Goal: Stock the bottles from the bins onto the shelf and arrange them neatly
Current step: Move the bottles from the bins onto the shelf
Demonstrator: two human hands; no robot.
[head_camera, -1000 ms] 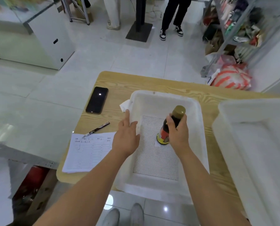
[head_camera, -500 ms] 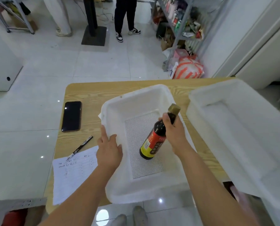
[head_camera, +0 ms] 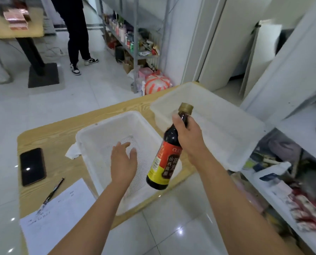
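A dark bottle (head_camera: 163, 159) with a gold cap and a red and yellow label hangs in the air above the right rim of the left white bin (head_camera: 105, 129). My right hand (head_camera: 187, 133) grips it round the neck and shoulder. My left hand (head_camera: 123, 161) hovers over the same bin with fingers spread and holds nothing. That bin shows only its perforated floor. A second white bin (head_camera: 225, 129) sits to the right on the wooden table (head_camera: 48, 138). White shelving (head_camera: 282, 126) with mixed goods stands at the far right.
A black phone (head_camera: 32, 166), a pen (head_camera: 53, 190) and a printed sheet (head_camera: 58, 214) lie on the table's left side. A crumpled tissue (head_camera: 72, 153) sits by the bin. A person's legs (head_camera: 76, 39) stand beyond, near a metal rack (head_camera: 135, 39) and another table (head_camera: 15, 28).
My right hand has lifted the bottle out of the left bin and carried it right. My left hand has let go of the bin's rim. My view has swung right toward the shelving.
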